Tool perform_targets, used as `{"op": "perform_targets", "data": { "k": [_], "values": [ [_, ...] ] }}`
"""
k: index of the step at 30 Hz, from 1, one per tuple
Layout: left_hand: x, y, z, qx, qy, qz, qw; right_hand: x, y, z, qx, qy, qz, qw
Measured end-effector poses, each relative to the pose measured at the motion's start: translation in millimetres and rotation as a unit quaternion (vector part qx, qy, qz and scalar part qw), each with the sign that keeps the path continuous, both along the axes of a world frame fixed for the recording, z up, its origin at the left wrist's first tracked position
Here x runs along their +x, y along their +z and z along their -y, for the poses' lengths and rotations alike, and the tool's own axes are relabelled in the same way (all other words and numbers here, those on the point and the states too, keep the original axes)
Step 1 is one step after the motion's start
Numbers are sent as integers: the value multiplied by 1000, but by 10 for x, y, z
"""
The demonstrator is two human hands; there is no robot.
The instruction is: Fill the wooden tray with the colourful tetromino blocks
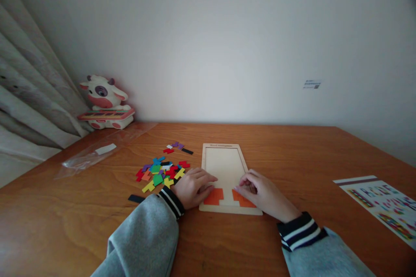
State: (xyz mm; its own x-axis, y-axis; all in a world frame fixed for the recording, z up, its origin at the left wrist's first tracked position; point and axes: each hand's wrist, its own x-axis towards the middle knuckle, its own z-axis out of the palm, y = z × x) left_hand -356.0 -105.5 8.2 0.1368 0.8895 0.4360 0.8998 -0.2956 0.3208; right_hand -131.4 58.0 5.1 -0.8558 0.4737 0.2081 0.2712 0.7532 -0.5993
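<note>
Colorful puzzle pieces (158, 179) lie heaped at nine o'clock from the wooden puzzle tray (224, 213). Your left hand (195, 186) rests over the tray's left rim, thumb and forefinger slightly parted with nothing visible between them, beside an orange piece (213, 197) at seven o'clock inside. At five o'clock, your right hand (260, 190) is drawn narrow over a second orange piece (243, 200); whether you grip it, one cannot tell. You appear to be seating the near corners; the next move probably calls for squaring that right-hand piece against the frame. A printed pattern sheet (383, 207) lies at three o'clock.
</note>
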Motion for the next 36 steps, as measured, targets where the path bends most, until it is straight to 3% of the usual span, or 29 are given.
{"op": "perform_targets", "data": {
  "k": [6, 20, 25, 31, 36],
  "values": [
    [94, 7, -2, -27, -43, -8, 999, -29, -48, 0, 30, -11, -1, 999],
    [129, 17, 10, -30, -37, -7, 999, -15, -93, -40, 7, 3, 15, 1000],
    [11, 43, 26, 13, 48, -35, 998, -6, -62, -28, -12, 9, 8, 1000],
    [-430, 89, 200, 6, 185, -99, 978, 4, -28, -11, -8, 22, 15, 1000],
    [-675, 88, 381, -36, 203, -114, 972, 9, -17, -1, -12, 22, 8, 1000]
  ]
}}
